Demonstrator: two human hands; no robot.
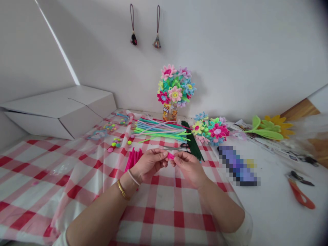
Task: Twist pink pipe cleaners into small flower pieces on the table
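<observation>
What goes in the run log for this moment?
left hand + right hand: pinching pink pipe cleaner | over checked tablecloth | pink pipe cleaner bundle beside left hand

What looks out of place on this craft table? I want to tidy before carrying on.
The orange-handled scissors lie alone at the right edge, far from both hands pinching a pink piece. Small pompoms lie scattered loose.

On the table (269,212), hands meet at centre; loose stems (161,130) lie behind them, a bouquet (176,87) against the wall, a box (61,109) left, scissors (301,194) right.
</observation>
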